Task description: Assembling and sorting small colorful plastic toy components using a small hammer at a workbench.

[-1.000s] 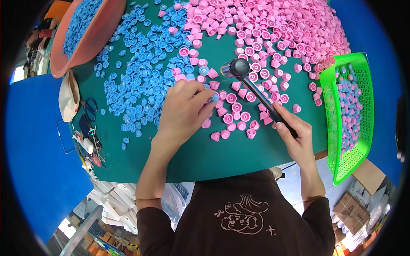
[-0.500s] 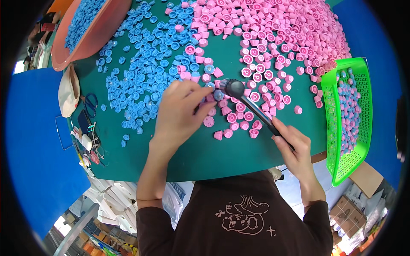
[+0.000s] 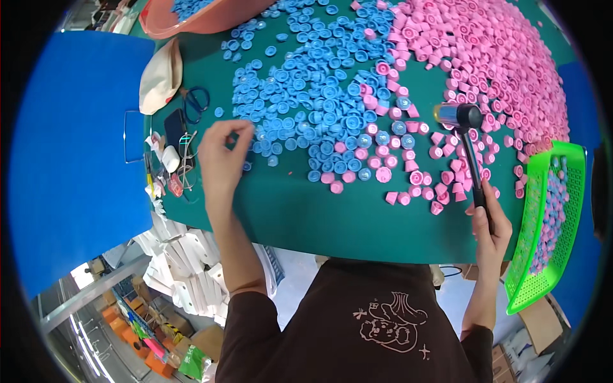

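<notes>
My right hand (image 3: 491,220) grips the black handle of a mallet (image 3: 471,150), its head raised over the pink pieces. My left hand (image 3: 222,156) is at the left edge of the blue pieces, thumb and fingertips pinched together; whatever they may hold is hidden. Small round blue caps (image 3: 329,92) lie scattered over the green table. Pink cup-like pieces (image 3: 472,38) form a dense heap at the far right and thin out toward me. Between the two colours sit several pink pieces topped with shiny blue caps (image 3: 382,138).
A green plastic basket (image 3: 517,281) at the right holds blue and pink pieces. An orange-pink basin (image 3: 211,22) of blue caps stands at the far left. Along the table's left side lie a cream pouch (image 3: 161,76), scissors (image 3: 195,105), a phone (image 3: 174,127) and small clutter.
My left hand has moved left from the pink pieces to the blue caps' edge. My right hand has tilted the mallet more upright and away from the pieces. The view has shifted leftward.
</notes>
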Demonstrator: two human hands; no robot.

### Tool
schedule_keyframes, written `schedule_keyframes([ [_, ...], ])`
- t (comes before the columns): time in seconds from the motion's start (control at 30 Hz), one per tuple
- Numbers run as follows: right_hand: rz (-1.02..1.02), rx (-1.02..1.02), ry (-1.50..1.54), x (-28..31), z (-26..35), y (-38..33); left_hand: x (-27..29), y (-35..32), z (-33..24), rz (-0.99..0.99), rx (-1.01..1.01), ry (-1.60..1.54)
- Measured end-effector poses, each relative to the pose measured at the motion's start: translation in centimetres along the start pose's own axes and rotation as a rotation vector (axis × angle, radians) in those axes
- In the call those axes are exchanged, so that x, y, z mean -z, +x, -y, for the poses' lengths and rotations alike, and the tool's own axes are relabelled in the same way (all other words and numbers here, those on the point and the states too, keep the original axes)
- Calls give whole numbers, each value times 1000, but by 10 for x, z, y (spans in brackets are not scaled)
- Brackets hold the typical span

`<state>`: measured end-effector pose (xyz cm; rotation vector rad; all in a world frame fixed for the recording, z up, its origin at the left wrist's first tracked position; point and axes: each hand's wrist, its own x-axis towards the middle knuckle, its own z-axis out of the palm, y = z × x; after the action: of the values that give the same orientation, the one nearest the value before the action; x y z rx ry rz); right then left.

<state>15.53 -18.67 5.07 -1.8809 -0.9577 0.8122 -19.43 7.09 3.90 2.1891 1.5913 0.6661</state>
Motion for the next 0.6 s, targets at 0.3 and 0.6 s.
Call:
schedule_keyframes([
  [0.3,87,7,-32,-5,-2,8,1,-3,-3,165,128,20],
  [0.6,52,56,-16,1,3,10,0,-2,-1,305,-72,164],
])
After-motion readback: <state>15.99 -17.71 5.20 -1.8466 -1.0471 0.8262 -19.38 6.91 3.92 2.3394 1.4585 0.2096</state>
